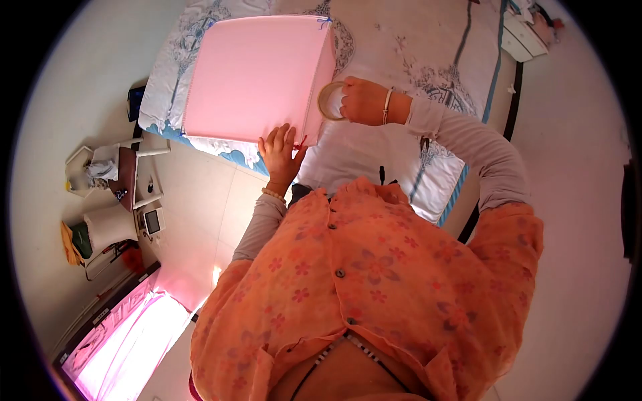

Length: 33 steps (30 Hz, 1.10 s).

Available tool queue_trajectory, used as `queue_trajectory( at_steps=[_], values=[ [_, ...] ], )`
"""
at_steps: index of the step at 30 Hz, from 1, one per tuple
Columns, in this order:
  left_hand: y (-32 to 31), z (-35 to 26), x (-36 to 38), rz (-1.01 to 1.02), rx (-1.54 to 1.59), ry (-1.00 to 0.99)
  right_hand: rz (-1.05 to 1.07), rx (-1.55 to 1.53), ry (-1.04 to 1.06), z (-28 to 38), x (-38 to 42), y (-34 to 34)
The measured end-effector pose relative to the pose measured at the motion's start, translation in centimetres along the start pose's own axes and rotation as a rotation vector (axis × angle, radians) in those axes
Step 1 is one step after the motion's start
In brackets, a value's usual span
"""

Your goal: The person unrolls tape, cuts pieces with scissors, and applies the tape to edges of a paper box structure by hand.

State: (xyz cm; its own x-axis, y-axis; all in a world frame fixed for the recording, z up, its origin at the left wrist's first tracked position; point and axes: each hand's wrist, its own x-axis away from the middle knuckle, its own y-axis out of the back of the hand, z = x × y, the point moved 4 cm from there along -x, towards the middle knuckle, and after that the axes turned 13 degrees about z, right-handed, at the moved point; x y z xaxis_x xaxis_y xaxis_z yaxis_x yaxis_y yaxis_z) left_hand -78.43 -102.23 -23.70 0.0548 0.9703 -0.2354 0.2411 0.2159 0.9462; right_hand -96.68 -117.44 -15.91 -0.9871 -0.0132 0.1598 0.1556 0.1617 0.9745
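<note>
A large pink box-shaped thing (257,77), its surface smooth like fabric or board, lies on the bed. A small blue tie (324,21) marks its far right corner and a red tie (301,143) its near right corner. My left hand (279,157) rests on its near edge beside the red tie, fingers stretched out and holding nothing. Just off the box's right side, my right hand (364,101) grips a roll of tape (329,101) by its ring. My right fingertips are partly hidden behind the knuckles.
The bed (394,154) has a patterned white cover with a blue border. To the left stand a white-framed chair (152,152) with things on it, a cushion (110,227) and a small white-framed device (153,221). A white drawer unit (525,37) stands at the far right.
</note>
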Motion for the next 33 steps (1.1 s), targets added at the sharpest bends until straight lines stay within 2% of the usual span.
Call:
queue_trajectory(
  at_steps=[3, 7, 9, 13, 15, 21, 24, 27, 31, 33],
  values=[
    [0.0, 0.0, 0.0, 0.022, 0.014, 0.003, 0.016, -0.122, -0.067, -1.6, -0.1, 0.6],
    [0.1, 0.0, 0.0, 0.039, 0.01, 0.014, 0.035, -0.036, -0.133, -3.0, -0.7, 1.5],
    [0.1, 0.0, -0.2, 0.048, 0.01, 0.014, -0.073, -0.099, -0.21, -5.1, -0.3, 3.1],
    [0.1, 0.2, 0.0, 0.072, 0.037, 0.027, 0.062, -0.092, -0.16, -5.8, -0.9, 3.6],
    [0.1, 0.3, 0.0, 0.078, 0.038, 0.03, 0.148, -0.058, -0.038, -6.6, -0.4, 1.9],
    [0.0, 0.5, -0.1, 0.054, 0.033, 0.03, 0.283, -0.012, 0.01, -7.4, 2.3, -1.3],
    [-0.2, 0.7, 0.1, 0.071, 0.042, 0.043, 0.165, -0.121, -0.012, -8.2, 3.1, -0.4],
    [-0.1, 0.6, 0.0, 0.096, 0.033, 0.055, 0.239, -0.205, -0.088, -8.1, 3.3, -0.1],
    [-0.2, 0.6, 0.1, 0.091, 0.038, 0.06, 0.238, -0.172, -0.121, -8.5, 2.7, -0.2],
    [-0.2, 0.8, 0.0, 0.08, 0.035, 0.06, 0.132, -0.134, -0.102, -8.9, 2.2, 0.5]
  ],
)
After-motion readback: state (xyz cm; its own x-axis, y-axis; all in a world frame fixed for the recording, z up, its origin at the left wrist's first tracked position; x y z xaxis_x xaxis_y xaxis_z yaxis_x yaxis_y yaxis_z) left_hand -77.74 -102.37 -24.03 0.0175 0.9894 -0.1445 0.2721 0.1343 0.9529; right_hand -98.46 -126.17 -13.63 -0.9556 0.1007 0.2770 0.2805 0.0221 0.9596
